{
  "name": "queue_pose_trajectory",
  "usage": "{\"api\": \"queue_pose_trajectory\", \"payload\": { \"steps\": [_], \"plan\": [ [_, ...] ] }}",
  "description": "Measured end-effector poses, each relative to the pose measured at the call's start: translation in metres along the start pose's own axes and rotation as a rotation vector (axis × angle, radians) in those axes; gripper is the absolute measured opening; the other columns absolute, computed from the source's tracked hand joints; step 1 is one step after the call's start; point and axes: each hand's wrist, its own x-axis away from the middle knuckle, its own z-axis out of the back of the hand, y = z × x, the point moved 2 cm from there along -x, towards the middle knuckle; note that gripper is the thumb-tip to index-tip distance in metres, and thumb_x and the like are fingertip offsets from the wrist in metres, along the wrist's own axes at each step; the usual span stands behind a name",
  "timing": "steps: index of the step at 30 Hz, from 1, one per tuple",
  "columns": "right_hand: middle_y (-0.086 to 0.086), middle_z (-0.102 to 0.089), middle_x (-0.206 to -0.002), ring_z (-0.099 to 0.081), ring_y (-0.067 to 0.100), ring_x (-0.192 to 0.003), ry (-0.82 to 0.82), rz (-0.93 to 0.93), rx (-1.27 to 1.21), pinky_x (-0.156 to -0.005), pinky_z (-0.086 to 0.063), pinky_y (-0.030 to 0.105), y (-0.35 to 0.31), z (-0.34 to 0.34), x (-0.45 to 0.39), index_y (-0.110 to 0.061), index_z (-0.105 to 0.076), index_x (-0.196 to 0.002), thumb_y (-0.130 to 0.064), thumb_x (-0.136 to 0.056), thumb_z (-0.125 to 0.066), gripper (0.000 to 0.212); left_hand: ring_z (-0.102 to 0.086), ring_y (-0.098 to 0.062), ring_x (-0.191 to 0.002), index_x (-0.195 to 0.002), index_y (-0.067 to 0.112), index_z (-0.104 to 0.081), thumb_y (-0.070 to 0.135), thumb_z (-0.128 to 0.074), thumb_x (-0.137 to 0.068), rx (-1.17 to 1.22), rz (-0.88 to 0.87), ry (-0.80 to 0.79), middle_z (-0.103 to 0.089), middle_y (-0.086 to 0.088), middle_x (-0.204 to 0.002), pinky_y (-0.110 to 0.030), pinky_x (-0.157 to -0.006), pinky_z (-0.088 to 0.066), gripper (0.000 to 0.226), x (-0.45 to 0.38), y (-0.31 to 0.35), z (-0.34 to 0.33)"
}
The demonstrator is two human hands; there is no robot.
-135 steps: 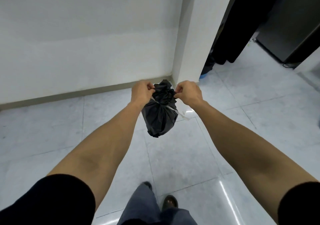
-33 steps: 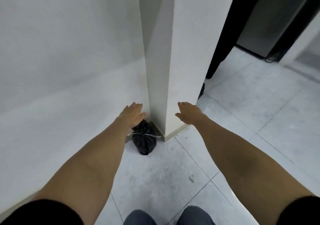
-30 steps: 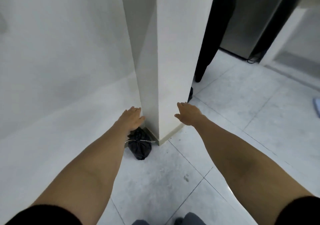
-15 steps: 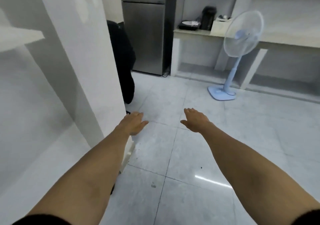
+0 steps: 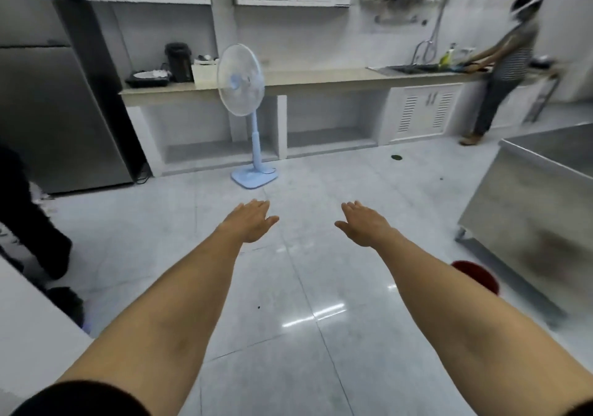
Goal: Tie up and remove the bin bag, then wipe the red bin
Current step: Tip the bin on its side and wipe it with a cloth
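The red bin [image 5: 478,277] stands on the floor at the right, beside a steel cabinet, and my right forearm hides part of it. My left hand [image 5: 250,223] and my right hand [image 5: 364,224] reach out flat over the tiled floor, palms down, fingers spread, with nothing in them. Both hands are well to the left of the bin and apart from it. The tied black bin bag is out of view.
A light blue standing fan [image 5: 247,120] stands ahead near the counter [image 5: 321,83]. A steel fridge [image 5: 48,110] is at the left, and dark-trousered legs [image 5: 35,232] stand there. The steel cabinet [image 5: 532,204] is at the right. Another person [image 5: 503,62] works at the sink.
The view has swung right, away from the white pillar and the black bag on the floor by it. The kitchen, the fan and the red bin have come into sight. Both hands stay open.
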Motion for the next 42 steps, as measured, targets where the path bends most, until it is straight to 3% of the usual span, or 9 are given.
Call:
{"api": "queue_pose_trajectory", "payload": {
  "steps": [9, 14, 19, 23, 27, 37, 42],
  "plan": [
    [0.013, -0.041, -0.145, -0.040, 0.030, -0.134, 0.024, -0.310, -0.043, -0.107, -0.037, 0.044, 0.261, 0.014, 0.114, -0.005, -0.032, -0.143, -0.043, -0.102, -0.038, 0.056, -0.017, -0.027, -0.148, -0.153, 0.011, -0.018, 0.046, -0.027, -0.103, 0.029, -0.292, -0.003, -0.017, -0.010, -0.161, -0.041, -0.119, -0.013, 0.063, -0.061, 0.282, -0.011],
    [0.011, -0.046, -0.141, -0.040, 0.029, -0.134, 0.082, -0.461, -0.116, -0.104, -0.037, 0.041, 0.371, 0.020, 0.160, -0.008, -0.042, -0.137, -0.042, -0.100, -0.045, 0.050, -0.020, -0.027, -0.147, -0.153, 0.009, -0.019, 0.046, -0.027, -0.103, -0.018, -0.427, -0.034, -0.020, -0.012, -0.160, -0.041, -0.120, -0.017, 0.063, -0.094, 0.404, -0.015],
    [0.011, -0.038, -0.151, -0.032, 0.029, -0.141, 0.082, -0.578, -0.155, -0.110, -0.033, 0.043, 0.458, 0.015, 0.190, -0.006, -0.035, -0.144, -0.040, -0.100, -0.045, 0.056, -0.026, -0.030, -0.144, -0.152, 0.009, -0.021, 0.048, -0.030, -0.102, -0.040, -0.553, -0.072, -0.024, -0.014, -0.158, -0.042, -0.118, -0.021, 0.064, -0.136, 0.507, -0.029],
    [0.010, -0.032, -0.156, -0.024, 0.027, -0.146, 0.073, -0.671, -0.173, -0.113, -0.028, 0.043, 0.532, 0.008, 0.200, -0.006, -0.029, -0.148, -0.040, -0.102, -0.043, 0.060, -0.022, -0.026, -0.146, -0.152, 0.009, -0.022, 0.046, -0.031, -0.102, -0.036, -0.658, -0.091, -0.025, -0.012, -0.158, -0.039, -0.118, -0.019, 0.063, -0.182, 0.589, -0.043],
    [0.009, -0.034, -0.154, -0.023, 0.027, -0.147, 0.058, -0.753, -0.191, -0.113, -0.030, 0.044, 0.616, 0.003, 0.194, -0.006, -0.031, -0.146, -0.040, -0.102, -0.042, 0.057, -0.035, -0.031, -0.139, -0.146, 0.009, -0.034, 0.044, -0.035, -0.101, 0.002, -0.746, -0.115, -0.037, -0.016, -0.150, -0.041, -0.113, -0.027, 0.057, -0.237, 0.670, -0.053],
    [0.013, -0.036, -0.153, -0.031, 0.031, -0.142, 0.070, -0.920, -0.252, -0.113, -0.031, 0.044, 0.808, 0.030, 0.164, -0.006, -0.032, -0.146, -0.039, -0.102, -0.041, 0.055, -0.026, -0.029, -0.145, -0.153, 0.012, -0.020, 0.048, -0.031, -0.101, -0.054, -0.893, -0.156, -0.026, -0.014, -0.157, -0.043, -0.117, -0.024, 0.064, -0.378, 0.868, -0.044],
    [0.013, -0.037, -0.153, -0.032, 0.030, -0.142, 0.076, -0.950, -0.254, -0.113, -0.031, 0.044, 0.891, 0.035, 0.147, -0.006, -0.034, -0.144, -0.037, -0.103, -0.040, 0.052, -0.028, -0.028, -0.143, -0.152, 0.009, -0.021, 0.045, -0.033, -0.102, -0.046, -0.954, -0.171, -0.030, -0.015, -0.154, -0.036, -0.115, -0.022, 0.063, -0.433, 0.953, -0.049]
  ]
}}
